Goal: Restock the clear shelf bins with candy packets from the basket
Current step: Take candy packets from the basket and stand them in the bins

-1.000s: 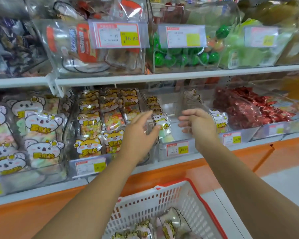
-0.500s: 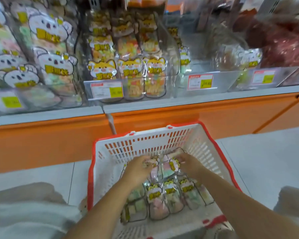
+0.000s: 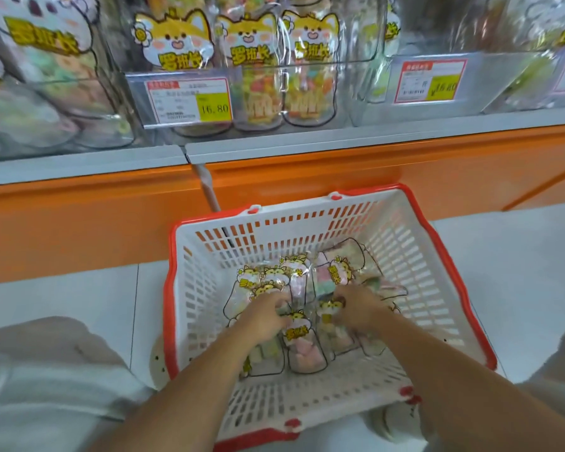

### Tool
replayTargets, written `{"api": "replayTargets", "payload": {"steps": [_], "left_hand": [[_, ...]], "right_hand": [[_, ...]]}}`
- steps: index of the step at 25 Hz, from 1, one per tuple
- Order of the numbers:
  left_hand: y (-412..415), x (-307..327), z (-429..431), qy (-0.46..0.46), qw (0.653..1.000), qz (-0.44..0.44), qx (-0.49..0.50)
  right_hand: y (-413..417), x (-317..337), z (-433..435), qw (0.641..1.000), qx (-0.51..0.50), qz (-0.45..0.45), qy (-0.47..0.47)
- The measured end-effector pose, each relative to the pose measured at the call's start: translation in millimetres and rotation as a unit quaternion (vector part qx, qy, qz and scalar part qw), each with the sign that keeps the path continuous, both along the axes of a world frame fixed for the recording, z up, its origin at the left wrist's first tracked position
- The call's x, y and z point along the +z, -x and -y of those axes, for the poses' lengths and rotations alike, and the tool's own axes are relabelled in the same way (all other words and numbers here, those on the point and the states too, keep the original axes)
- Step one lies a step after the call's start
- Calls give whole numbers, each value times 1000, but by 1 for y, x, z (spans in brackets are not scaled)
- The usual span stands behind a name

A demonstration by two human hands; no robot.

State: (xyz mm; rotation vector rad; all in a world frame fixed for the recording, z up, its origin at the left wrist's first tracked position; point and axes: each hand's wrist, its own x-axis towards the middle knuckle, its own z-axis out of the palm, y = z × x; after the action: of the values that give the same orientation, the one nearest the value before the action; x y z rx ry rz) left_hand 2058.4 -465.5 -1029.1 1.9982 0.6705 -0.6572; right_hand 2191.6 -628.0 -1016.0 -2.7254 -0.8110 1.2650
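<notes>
Mid-task, restock not finished. The white slotted plastic basket with red rim (image 3: 405, 256) sits on the floor below the shelf and has roughly eight or more clear candy packets with yellow cat labels (image 3: 302, 344) lying flat in its bottom. The middle clear plastic shelf bin (image 3: 356, 93) has its front row filled with upright matching packets. The clear bin to its right (image 3: 509, 83) looks sparse at the front but is blurred.

Both hands are down in the basket on the pile. The left hand (image 3: 265, 318) has its fingers (image 3: 279, 301) curled round packet tops and grips them. The right hand (image 3: 359, 308) has its fingers bent over packets, blurred, so I cannot tell if it grips. One packet lies between the hands, touching both. Left to do, by my judgement: lift the packets and load the bins.
</notes>
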Motion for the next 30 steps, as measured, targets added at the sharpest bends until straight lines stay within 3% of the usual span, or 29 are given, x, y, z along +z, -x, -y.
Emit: {"api": "replayTargets", "payload": {"steps": [3, 5, 9, 14, 17, 18, 19, 21, 22, 27, 30], "left_hand": [[-5, -2, -7, 90, 990, 25, 105], [-6, 6, -10, 164, 972, 32, 164], [-4, 21, -9, 285, 937, 33, 197], [8, 18, -14, 249, 941, 67, 221], [14, 13, -21, 252, 897, 101, 349], [16, 11, -24, 245, 881, 109, 389], [17, 10, -28, 232, 870, 116, 420], [20, 5, -32, 193, 866, 116, 446], [21, 2, -32, 177, 871, 113, 445], [21, 1, -31, 174, 880, 111, 429], [20, 2, -30, 186, 879, 111, 426]], "right_hand": [[-23, 25, -1, 966, -192, -72, -155], [-24, 39, -7, 928, -258, -146, -227], [-8, 40, -22, 910, -274, -195, -245], [4, 44, -42, 897, -242, -234, -286], [5, 39, -51, 802, -396, -301, -332], [5, 32, -52, 803, -425, -294, -297], [7, 24, -51, 845, -404, -269, -222], [21, 4, -43, 951, -235, -198, -40], [32, -5, -39, 969, -167, -182, -2], [46, -23, -31, 974, -194, -112, -41], [31, -16, -25, 950, -272, -105, -109]]}}
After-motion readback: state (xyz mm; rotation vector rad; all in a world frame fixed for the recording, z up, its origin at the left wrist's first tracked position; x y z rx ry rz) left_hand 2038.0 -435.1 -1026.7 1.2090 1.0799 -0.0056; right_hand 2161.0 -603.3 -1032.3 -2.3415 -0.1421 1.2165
